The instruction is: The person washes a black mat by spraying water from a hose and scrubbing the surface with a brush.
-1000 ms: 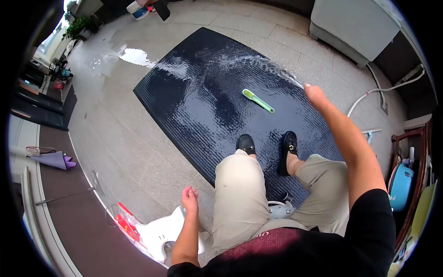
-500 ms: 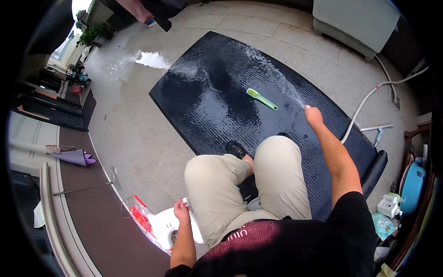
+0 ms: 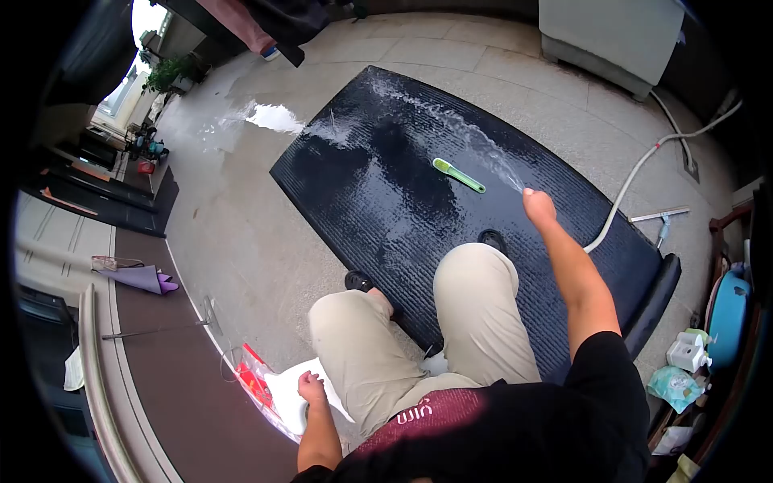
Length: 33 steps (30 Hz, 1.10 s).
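Observation:
My right hand [image 3: 539, 208] is closed around the end of a hose [image 3: 618, 206], and water [image 3: 475, 143] sprays from it across a wet black ribbed mat [image 3: 354, 213]. A green and white long-handled brush [image 3: 459, 175] lies on the mat, left of the spray and apart from my hand. My left hand [image 3: 312, 388] hangs beside my left knee with its fingers curled; nothing shows in it. Beneath that hand is a white object [image 3: 286, 394], partly covered by my arm, with a red and clear plastic bag [image 3: 256, 377] at its left.
A squeegee [image 3: 662, 217] lies at the mat's right corner. Beyond it are a blue basin [image 3: 729, 318] and a white bottle [image 3: 688, 352]. A grey cabinet [image 3: 604, 44] stands at the back. A puddle [image 3: 275, 118] shines on the tiled floor, and a purple umbrella [image 3: 145, 278] lies left.
My left foot has moved left to the mat's edge, and my knees are farther apart. My right hand still holds the hose; its spray has shifted slightly left. The brush stays on the mat.

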Available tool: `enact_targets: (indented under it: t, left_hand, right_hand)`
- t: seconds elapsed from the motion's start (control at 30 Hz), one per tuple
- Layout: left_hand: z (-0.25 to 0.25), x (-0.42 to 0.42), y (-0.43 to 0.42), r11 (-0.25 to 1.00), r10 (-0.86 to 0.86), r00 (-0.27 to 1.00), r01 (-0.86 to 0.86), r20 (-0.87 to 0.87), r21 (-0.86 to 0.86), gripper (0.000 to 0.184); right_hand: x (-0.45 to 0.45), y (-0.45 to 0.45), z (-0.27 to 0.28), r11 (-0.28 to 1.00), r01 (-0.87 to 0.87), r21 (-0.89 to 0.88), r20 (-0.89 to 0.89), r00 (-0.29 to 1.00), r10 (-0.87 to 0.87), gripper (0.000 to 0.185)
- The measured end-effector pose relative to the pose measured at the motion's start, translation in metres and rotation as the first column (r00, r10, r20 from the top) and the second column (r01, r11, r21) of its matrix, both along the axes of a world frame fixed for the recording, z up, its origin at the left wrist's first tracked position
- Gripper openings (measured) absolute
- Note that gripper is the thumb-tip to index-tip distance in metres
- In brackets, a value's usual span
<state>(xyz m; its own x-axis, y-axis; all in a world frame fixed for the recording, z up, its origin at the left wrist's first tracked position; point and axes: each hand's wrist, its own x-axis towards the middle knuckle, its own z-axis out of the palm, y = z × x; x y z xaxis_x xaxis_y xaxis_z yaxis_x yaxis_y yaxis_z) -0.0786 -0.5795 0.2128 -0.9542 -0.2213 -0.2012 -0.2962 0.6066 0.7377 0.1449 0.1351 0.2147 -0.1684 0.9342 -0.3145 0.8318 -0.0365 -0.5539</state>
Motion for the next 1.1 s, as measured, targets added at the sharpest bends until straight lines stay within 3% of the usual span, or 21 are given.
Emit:
enact_targets:
  t: [0.07, 0.17, 0.3, 0.47, 0.8, 0.93, 1.1]
  left_hand:
    - [-0.018, -0.013, -0.002, 0.997, 0.068, 0.997, -0.069, 0.036, 0.043, 0.022]
    - [0.002, -0.012, 0.044, 1.0, -0.011, 1.0, 0.012, -0.014, 0.024, 0.021]
    - [-0.054, -0.039, 0.038, 0.99, -0.14, 0.99, 0.14, -0.02, -0.024, 0.018]
    - [-0.105, -0.061, 0.039, 0.997, -0.082, 0.994, 0.081, 0.071, 0.015, 0.017]
    - [-0.106, -0.15, 0.151, 0.984, -0.061, 0.993, 0.042, 0.104, 0.175, 0.013]
    - [-0.129, -0.196, 0.188, 0.989, -0.066, 0.989, 0.048, 0.131, 0.142, 0.018]
    - [-0.142, -0.236, 0.22, 0.962, -0.213, 0.966, 0.182, 0.144, 0.202, 0.019]
  right_hand:
    - [0.0, 0.002, -0.001, 1.0, -0.009, -0.006, 0.029, 1.0, 0.01, 0.056]
    - [-0.011, 0.005, -0.013, 1.0, -0.004, -0.024, 0.063, 0.998, 0.005, 0.056]
    - [-0.042, 0.008, -0.025, 1.0, -0.003, -0.018, 0.066, 0.998, 0.004, 0.054]
    - [-0.092, 0.023, -0.054, 0.999, 0.016, 0.039, 0.057, 0.998, -0.018, 0.052]
    - [-0.16, 0.068, -0.107, 0.999, -0.037, 0.039, 0.066, 0.997, 0.034, 0.049]
    - [-0.187, 0.095, -0.124, 0.999, -0.036, 0.04, 0.101, 0.994, 0.032, 0.049]
    - [-0.231, 0.115, -0.111, 0.993, -0.12, 0.019, 0.127, 0.985, 0.116, 0.048]
